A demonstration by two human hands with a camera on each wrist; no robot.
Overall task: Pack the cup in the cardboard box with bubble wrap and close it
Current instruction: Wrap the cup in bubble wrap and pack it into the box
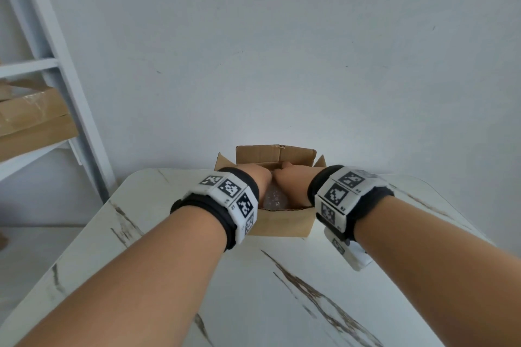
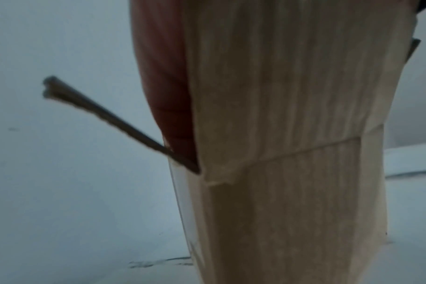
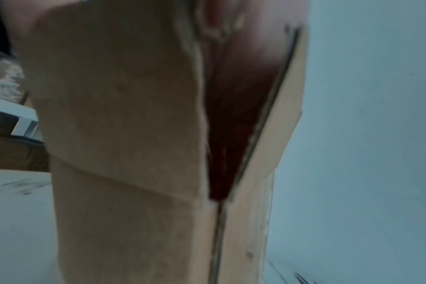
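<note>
A small brown cardboard box [image 1: 282, 222] stands with its flaps up at the far edge of the table. Both hands reach down into it from the near side. My left hand [image 1: 258, 179] and right hand [image 1: 294, 182] meet over clear bubble wrap [image 1: 273, 200], which shows between the wrists inside the front wall. The fingers are hidden in the box, and no cup can be seen. The left wrist view shows the box wall [image 2: 292, 192], an edge-on flap [image 2: 97, 115] and a strip of my left hand [image 2: 168, 96]. The right wrist view shows the box wall [image 3: 124, 134] and my right hand [image 3: 241, 96] behind it.
The white marble-look table [image 1: 253, 290] has rounded far corners and a bare wall close behind the box. A white shelf frame [image 1: 64, 79] stands at the left with flat cardboard boxes [image 1: 33, 115] stacked on it.
</note>
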